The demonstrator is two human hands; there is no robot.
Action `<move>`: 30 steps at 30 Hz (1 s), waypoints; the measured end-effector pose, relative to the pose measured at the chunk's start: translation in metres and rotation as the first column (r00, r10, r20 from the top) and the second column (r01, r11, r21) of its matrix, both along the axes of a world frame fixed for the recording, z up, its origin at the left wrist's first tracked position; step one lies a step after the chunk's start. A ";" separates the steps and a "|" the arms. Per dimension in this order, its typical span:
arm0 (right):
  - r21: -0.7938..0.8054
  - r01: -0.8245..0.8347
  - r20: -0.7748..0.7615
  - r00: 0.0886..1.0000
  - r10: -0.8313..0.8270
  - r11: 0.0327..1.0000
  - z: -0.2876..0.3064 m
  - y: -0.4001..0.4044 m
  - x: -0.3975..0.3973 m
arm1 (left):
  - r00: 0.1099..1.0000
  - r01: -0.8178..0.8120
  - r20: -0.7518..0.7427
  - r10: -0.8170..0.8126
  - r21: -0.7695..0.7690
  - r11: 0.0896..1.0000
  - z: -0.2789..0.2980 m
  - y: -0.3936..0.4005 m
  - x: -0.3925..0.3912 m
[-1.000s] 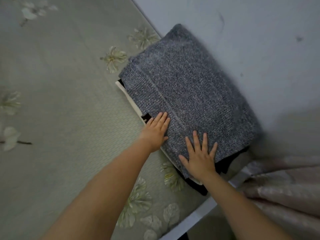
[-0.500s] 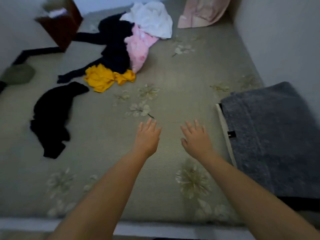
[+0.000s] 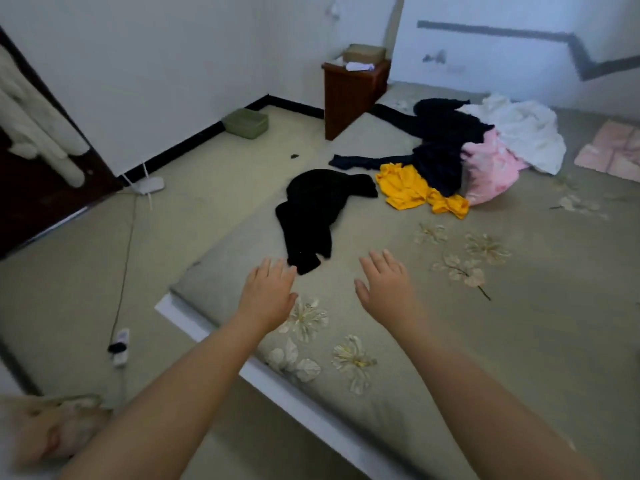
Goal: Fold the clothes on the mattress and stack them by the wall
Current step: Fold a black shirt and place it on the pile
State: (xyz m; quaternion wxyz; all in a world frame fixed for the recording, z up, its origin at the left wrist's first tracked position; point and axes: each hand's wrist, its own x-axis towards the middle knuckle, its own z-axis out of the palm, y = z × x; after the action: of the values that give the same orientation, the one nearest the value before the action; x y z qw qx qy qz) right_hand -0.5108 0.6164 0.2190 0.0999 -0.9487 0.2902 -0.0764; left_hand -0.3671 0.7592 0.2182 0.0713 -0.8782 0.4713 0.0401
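Note:
A crumpled black garment (image 3: 313,214) lies on the flowered grey-green mattress (image 3: 485,334), near its left edge. My left hand (image 3: 268,294) hovers with straight fingers, its fingertips just short of the garment's near end. My right hand (image 3: 384,289) is spread flat to the right of it, holding nothing. Farther back lies a heap: a yellow piece (image 3: 417,190), a dark navy piece (image 3: 440,147), a pink one (image 3: 488,168) and a white one (image 3: 519,129). The folded stack by the wall is out of view.
A brown wooden cabinet (image 3: 353,95) stands at the mattress's far corner. On the floor to the left lie a green box (image 3: 246,123), a white power strip (image 3: 119,346) with its cable, and a dark door (image 3: 41,174). A pink cloth (image 3: 613,150) lies far right.
Both hands left the folded grey sweater by the wall. My view swung left across the mattress to the unfolded clothes, and my hands now reach toward the black garment.

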 end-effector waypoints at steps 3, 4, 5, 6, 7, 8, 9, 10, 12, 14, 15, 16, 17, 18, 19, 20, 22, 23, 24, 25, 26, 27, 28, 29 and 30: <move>-0.004 0.006 -0.036 0.999 -0.006 1.000 -0.015 0.020 0.044 | 0.996 -0.092 -0.010 0.092 0.020 0.996 -0.004 0.043 0.050; -0.003 0.011 -0.057 0.998 -0.012 1.000 -0.020 0.025 0.055 | 0.993 -0.115 -0.022 0.116 0.032 0.993 -0.008 0.054 0.064; 0.003 0.016 -0.080 0.997 -0.016 1.000 -0.026 0.028 0.067 | 0.990 -0.132 -0.033 0.134 0.045 0.990 -0.013 0.062 0.076; 0.007 0.023 -0.101 0.995 -0.023 1.000 -0.032 0.029 0.077 | 0.988 -0.144 -0.044 0.147 0.060 0.988 -0.019 0.068 0.087; 0.010 0.031 -0.120 0.992 -0.030 0.999 -0.040 0.028 0.088 | 0.986 -0.153 -0.056 0.157 0.072 0.986 -0.025 0.071 0.098; 0.016 0.039 -0.138 0.990 -0.037 0.999 -0.047 0.026 0.099 | 0.984 -0.158 -0.067 0.163 0.080 0.984 -0.032 0.072 0.110; 0.025 0.046 -0.152 0.988 -0.042 0.999 -0.055 0.023 0.110 | 0.983 -0.160 -0.075 0.166 0.086 0.983 -0.039 0.071 0.121; 0.033 0.053 -0.165 0.985 -0.047 0.998 -0.062 0.018 0.122 | 0.982 -0.161 -0.081 0.169 0.088 0.983 -0.045 0.069 0.133; 0.037 0.067 -0.179 0.982 -0.060 0.997 -0.075 0.004 0.146 | 0.983 -0.156 -0.088 0.164 0.089 0.984 -0.057 0.058 0.158; 0.046 0.085 -0.187 0.979 -0.075 0.995 -0.090 -0.014 0.171 | 0.983 -0.145 -0.097 0.154 0.092 0.985 -0.070 0.041 0.185; 0.056 0.095 -0.200 0.976 -0.082 0.994 -0.098 -0.024 0.183 | 0.983 -0.144 -0.104 0.153 0.092 0.985 -0.078 0.033 0.198; 0.072 0.107 -0.220 0.971 -0.089 0.992 -0.106 -0.034 0.195 | 0.981 -0.143 -0.115 0.153 0.095 0.985 -0.085 0.024 0.212; 0.092 0.123 -0.241 0.966 -0.098 0.988 -0.114 -0.045 0.208 | 0.980 -0.139 -0.131 0.152 0.105 0.985 -0.093 0.015 0.226; 0.105 0.140 -0.263 0.959 -0.108 0.985 -0.122 -0.055 0.219 | 0.977 -0.134 -0.149 0.151 0.118 0.984 -0.103 0.007 0.239; 0.110 0.152 -0.280 0.953 -0.117 0.982 -0.130 -0.065 0.231 | 0.974 -0.133 -0.164 0.153 0.130 0.983 -0.113 0.000 0.252; 0.113 0.161 -0.289 0.949 -0.122 0.980 -0.137 -0.075 0.243 | 0.972 -0.136 -0.172 0.159 0.140 0.981 -0.123 -0.007 0.263; 0.135 0.192 -0.290 0.946 -0.146 0.972 -0.151 -0.097 0.269 | 0.969 -0.151 -0.173 0.175 0.147 0.978 -0.146 -0.021 0.283; 0.147 0.205 -0.292 0.944 -0.155 0.968 -0.157 -0.107 0.281 | 0.965 -0.165 -0.181 0.191 0.148 0.975 -0.158 -0.028 0.291; 0.153 0.213 -0.297 0.941 -0.161 0.965 -0.164 -0.116 0.293 | 0.957 -0.182 -0.200 0.212 0.158 0.971 -0.172 -0.033 0.297; 0.149 0.217 -0.298 0.940 -0.166 0.965 -0.172 -0.125 0.304 | 0.950 -0.193 -0.216 0.226 0.166 0.967 -0.187 -0.038 0.302; 0.141 0.217 -0.299 0.940 -0.168 0.966 -0.181 -0.133 0.315 | 0.946 -0.193 -0.229 0.230 0.174 0.966 -0.203 -0.043 0.305; 0.133 0.216 -0.302 0.938 -0.168 0.967 -0.190 -0.140 0.325 | 0.942 -0.186 -0.247 0.227 0.179 0.966 -0.219 -0.047 0.309; 0.125 0.213 -0.305 0.938 -0.166 0.969 -0.199 -0.147 0.336 | 0.935 -0.180 -0.274 0.226 0.183 0.966 -0.235 -0.052 0.311; 0.121 0.217 -0.309 0.935 -0.171 0.969 -0.209 -0.152 0.345 | 0.925 -0.180 -0.303 0.229 0.181 0.967 -0.251 -0.056 0.313; 0.114 0.234 -0.318 0.929 -0.187 0.966 -0.218 -0.157 0.354 | 0.917 -0.178 -0.327 0.227 0.173 0.969 -0.268 -0.060 0.314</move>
State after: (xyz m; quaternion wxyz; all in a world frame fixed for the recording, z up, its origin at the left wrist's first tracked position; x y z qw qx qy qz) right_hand -0.1566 0.4591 0.0010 0.1160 -0.9021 0.4072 0.0826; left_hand -0.0530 0.6994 -0.0502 0.0448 -0.8946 0.3787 0.2331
